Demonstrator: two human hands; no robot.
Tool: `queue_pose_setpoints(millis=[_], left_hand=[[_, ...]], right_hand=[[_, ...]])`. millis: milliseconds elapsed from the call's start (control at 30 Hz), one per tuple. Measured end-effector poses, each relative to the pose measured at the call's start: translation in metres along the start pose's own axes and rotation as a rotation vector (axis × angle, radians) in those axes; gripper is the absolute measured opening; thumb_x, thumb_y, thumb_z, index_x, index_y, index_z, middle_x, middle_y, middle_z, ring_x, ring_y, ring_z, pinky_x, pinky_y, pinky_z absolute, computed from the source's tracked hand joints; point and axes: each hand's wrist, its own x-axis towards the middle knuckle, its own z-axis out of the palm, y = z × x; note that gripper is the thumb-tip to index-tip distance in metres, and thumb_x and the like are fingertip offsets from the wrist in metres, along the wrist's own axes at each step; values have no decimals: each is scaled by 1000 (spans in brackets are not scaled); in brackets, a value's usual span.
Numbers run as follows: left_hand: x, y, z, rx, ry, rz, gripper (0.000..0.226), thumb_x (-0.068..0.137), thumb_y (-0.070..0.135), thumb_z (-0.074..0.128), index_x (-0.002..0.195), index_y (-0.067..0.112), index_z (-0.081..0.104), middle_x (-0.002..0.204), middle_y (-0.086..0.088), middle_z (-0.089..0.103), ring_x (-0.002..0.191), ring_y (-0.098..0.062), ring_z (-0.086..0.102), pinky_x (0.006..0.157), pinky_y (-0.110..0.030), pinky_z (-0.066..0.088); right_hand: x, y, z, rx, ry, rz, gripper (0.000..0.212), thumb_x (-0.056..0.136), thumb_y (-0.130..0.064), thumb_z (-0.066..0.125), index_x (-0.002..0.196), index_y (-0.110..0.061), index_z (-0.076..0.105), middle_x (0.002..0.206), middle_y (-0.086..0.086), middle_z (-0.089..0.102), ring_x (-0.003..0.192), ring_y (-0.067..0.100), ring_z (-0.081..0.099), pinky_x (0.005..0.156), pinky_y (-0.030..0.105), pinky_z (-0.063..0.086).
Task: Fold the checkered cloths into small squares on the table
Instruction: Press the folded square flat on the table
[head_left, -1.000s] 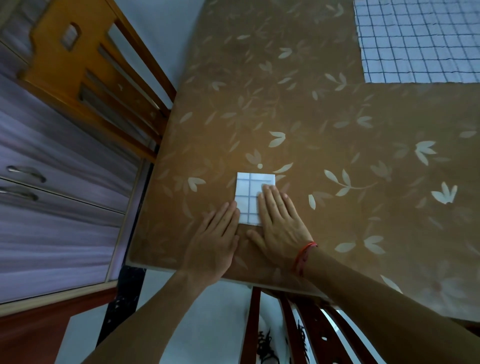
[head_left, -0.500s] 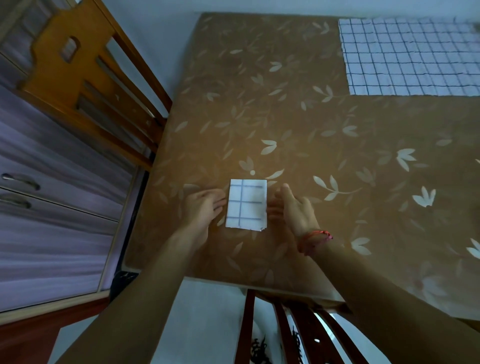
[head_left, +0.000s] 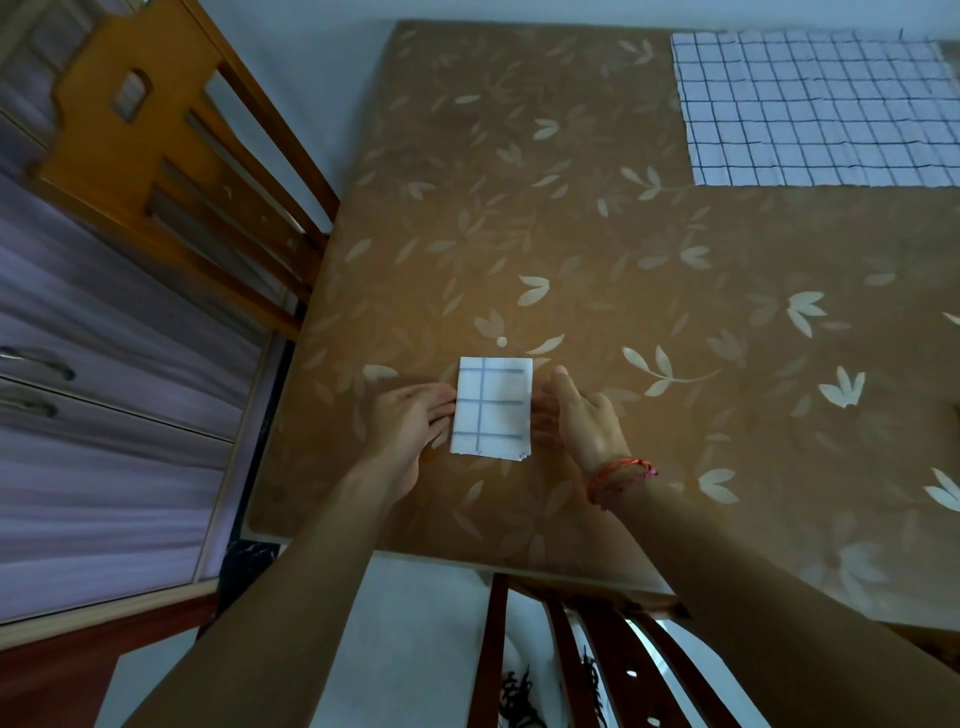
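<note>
Folded cloth (head_left: 493, 408) lies centre frame on the counter (head_left: 597, 249), long axis pointing away. Left hand (head_left: 410, 421) and right hand (head_left: 582, 415) flank it equally, fingers loose, gripping nothing.

Single head-worn wide-angle view, looking steeply down and forward over the table (head_left: 597, 249) from its near edge. Forearms enter from the bottom of frame. Close range; edges bow from lens distortion. No second view to overlap.

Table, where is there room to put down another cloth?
The table is bare between the folded cloth and the spread checkered cloth, and to the right. It is crowded near the left hand and right hand.
</note>
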Motion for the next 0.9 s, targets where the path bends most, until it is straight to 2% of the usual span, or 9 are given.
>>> queue_pose_setpoints(millis=[267,367,500,633,700,767,833,900], left_hand=[[-3,2,1,-7,-4,7,16,96,4,51,103,1,65,105,-12,69,99,-18,66,82,-25,52],[-3,3,1,8,0,12,15,96,4,51,99,4,66,104,-12,69,99,-19,66,82,-25,52],[-4,2,-2,47,-1,27,15,95,10,56,104,4,67,106,-10,70,103,-20,66,91,-31,51],[-11,4,-6,148,0,82,11,95,18,58,99,19,68,107,-1,68,106,-15,62,97,-34,49],[-16,7,-7,203,14,129,12,96,18,56,95,25,66,104,6,65,106,-15,60,96,-35,49],[-24,10,-7,266,17,185,14,96,21,56,106,24,66,106,10,63,108,-14,58,98,-37,49],[-34,15,-5,312,7,227,25,96,22,56,120,19,62,113,8,60,111,-13,55,98,-36,48],[-44,21,-2,336,2,268,30,97,23,56,126,17,59,118,5,58,109,-12,55,91,-30,49]], right_hand=[[4,-1,3,-20,6,36,55,81,-62,44,80,-16,74,85,2,76,87,23,71,89,49,54],[0,-2,2,-37,-12,38,51,89,-57,43,76,-19,73,86,1,76,89,21,71,92,48,53],[-1,-4,1,-60,-20,17,48,94,-51,41,77,-18,72,88,2,76,88,19,71,94,45,53],[-8,-11,-7,-155,24,-12,60,81,-64,39,82,-13,70,85,4,74,88,26,69,90,50,52],[-13,-13,-13,-173,40,-25,50,84,-60,40,84,-19,69,90,3,71,92,25,66,92,50,51],[-18,-21,-19,-186,35,-58,39,86,-58,42,84,-28,67,94,-2,69,95,22,64,94,48,50],[-26,-30,-24,-171,40,-86,40,82,-61,42,92,-30,65,94,-6,67,92,19,65,92,45,52],[-23,-17,-39,-203,8,-100,46,82,-62,43,103,-26,61,97,-6,64,87,14,63,87,39,54]])
